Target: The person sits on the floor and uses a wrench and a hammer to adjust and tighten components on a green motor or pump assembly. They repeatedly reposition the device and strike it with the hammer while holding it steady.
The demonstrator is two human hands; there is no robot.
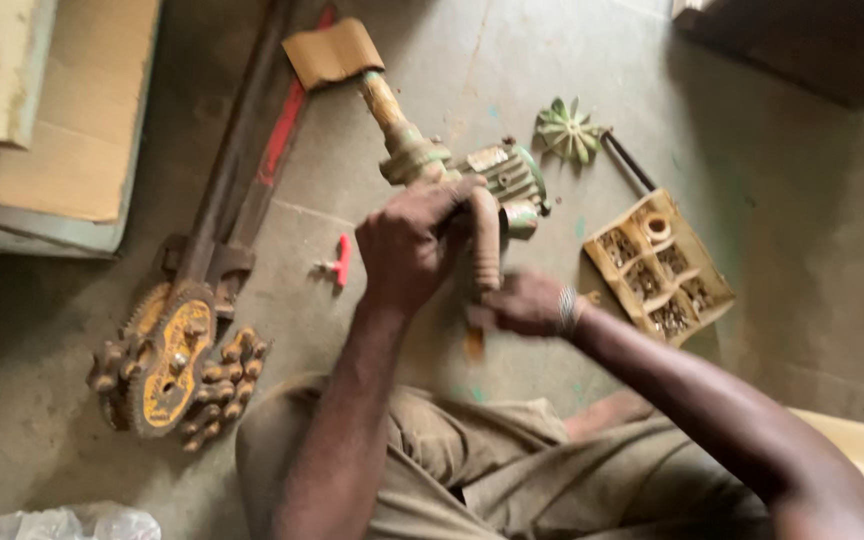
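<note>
Bare concrete floor point(512, 90) fills the view, with the person seated on it, knees in khaki. Left hand point(414, 245) is bent at the wrist and closed in a fist around a worn cylindrical handle point(485, 240), held upright over the green motor housing point(502, 175). Right hand point(527, 303) sits just below, fingers curled near the handle's lower end; its exact grip is hidden. Beside lie a green fan impeller point(569, 130), a compartmented tray of small metal parts point(660, 265), a small red tool point(340, 262) and a yellow toothed wheel assembly point(170, 362).
</note>
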